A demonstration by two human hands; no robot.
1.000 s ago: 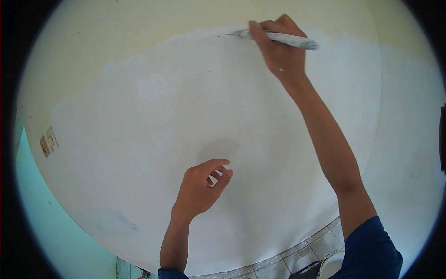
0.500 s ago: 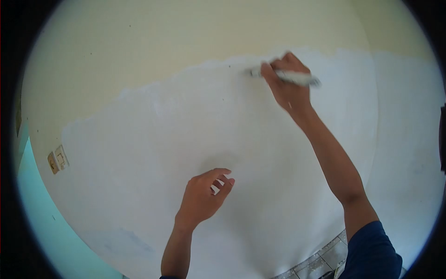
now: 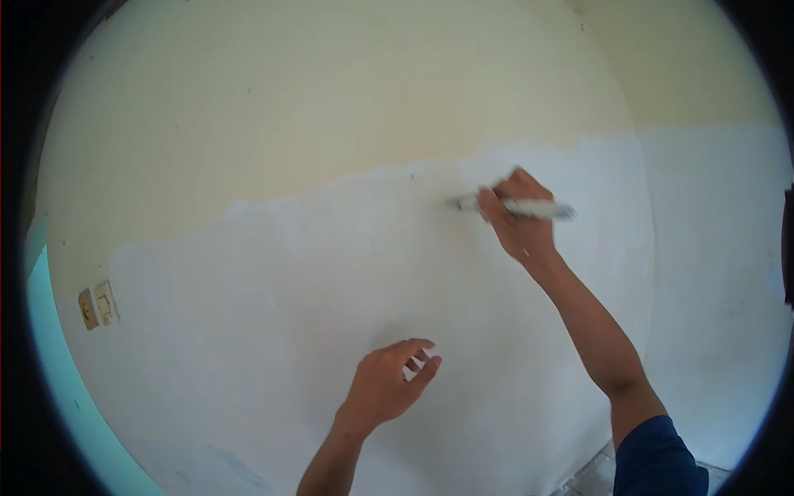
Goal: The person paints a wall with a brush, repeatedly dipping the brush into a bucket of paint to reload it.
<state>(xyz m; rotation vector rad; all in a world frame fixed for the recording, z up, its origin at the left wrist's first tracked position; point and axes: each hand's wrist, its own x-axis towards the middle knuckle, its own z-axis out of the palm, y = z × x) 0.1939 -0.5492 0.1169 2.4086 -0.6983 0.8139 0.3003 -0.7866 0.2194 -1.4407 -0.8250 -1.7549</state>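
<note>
Gripping a paint-caked tool (image 3: 542,210) level against the wall (image 3: 314,281), tip pointing left just under the white patch's upper edge, the right hand (image 3: 521,236) owns it; left hand (image 3: 387,388) sits lower-left, loosely open, empty.

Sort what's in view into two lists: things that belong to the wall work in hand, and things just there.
In use: right hand gripping a white-coated tool; wall, its lower part white; left hand, open, near the wall.
Just there: switches at the left; floor tiles at bottom right.
</note>
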